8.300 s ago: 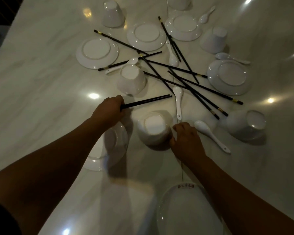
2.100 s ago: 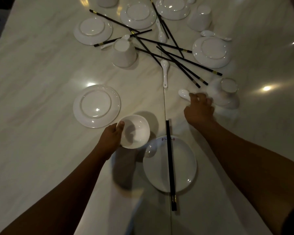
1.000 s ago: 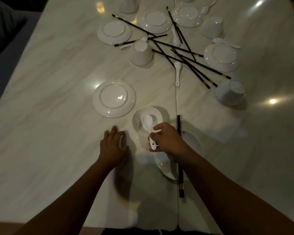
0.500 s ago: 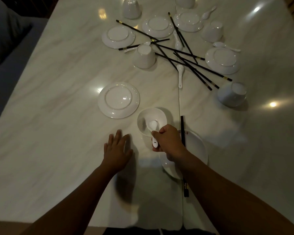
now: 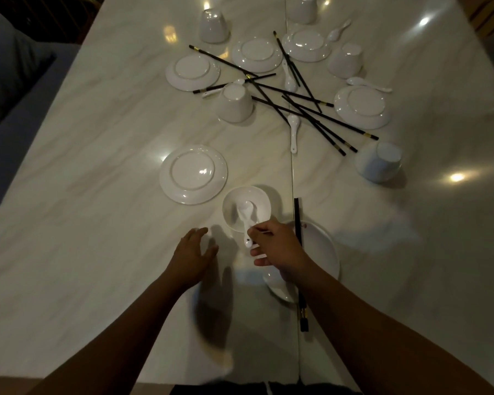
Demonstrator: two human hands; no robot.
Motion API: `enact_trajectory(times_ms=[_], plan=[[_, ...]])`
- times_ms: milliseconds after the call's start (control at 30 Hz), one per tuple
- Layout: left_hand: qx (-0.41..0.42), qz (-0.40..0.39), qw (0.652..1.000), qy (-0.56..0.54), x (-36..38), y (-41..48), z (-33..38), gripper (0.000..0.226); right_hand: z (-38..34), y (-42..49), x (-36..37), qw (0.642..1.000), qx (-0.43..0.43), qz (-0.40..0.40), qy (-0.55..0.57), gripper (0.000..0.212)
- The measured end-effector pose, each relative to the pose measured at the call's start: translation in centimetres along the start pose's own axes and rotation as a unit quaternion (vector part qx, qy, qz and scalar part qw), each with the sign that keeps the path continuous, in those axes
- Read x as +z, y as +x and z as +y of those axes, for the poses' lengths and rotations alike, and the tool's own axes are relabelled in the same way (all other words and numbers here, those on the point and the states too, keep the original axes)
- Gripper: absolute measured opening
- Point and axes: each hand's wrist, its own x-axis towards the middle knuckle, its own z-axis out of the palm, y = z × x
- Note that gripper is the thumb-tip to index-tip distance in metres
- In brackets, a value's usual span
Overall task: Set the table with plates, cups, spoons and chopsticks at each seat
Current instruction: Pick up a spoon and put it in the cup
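Head view: R hand seating spoon in cup at near seat; L hand free.

R hand (image 5: 280,248) pinches handle of white spoon (image 5: 247,216); spoon bowl end sits inside upright cup (image 5: 246,208), handle sticks out over near rim. L hand (image 5: 193,256) spread wide, palm down, low over marble surface (image 5: 97,223), holding nothing; contact w/ surface cannot be told. Near plate (image 5: 324,252) lies just R of cup, partly under R hand, w/ black chopstick pair (image 5: 298,220) laid across it lengthwise. Second plate (image 5: 193,174) upside down, just L of cup & beyond. Far centre: remaining plates, inverted cups, spoons & loose chopsticks (image 5: 305,109) in crossed heap; one cup (image 5: 380,162) on its side at R.
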Motion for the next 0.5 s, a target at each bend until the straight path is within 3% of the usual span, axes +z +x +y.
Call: enact_trajectory(times_ms=[133, 267, 500], plan=[[0.007, 0.043, 0.998, -0.038, -0.7, -0.9, 1.7, 0.051, 0.4, -0.4, -0.9, 1.0, -0.012, 0.0, 0.003, 0.02], [0.073, 0.091, 0.993, -0.018, -2.0, -1.0, 4.6, 0.046, 0.5, -1.0, -4.0, 0.998, -0.03, 0.044, -0.03, 0.022], [0.18, 0.061, 0.98, 0.051, -0.3, -2.5, 14.6, 0.037, 1.9, -3.8, -12.1, 0.952, -0.152, 0.116, -0.237, 0.016]])
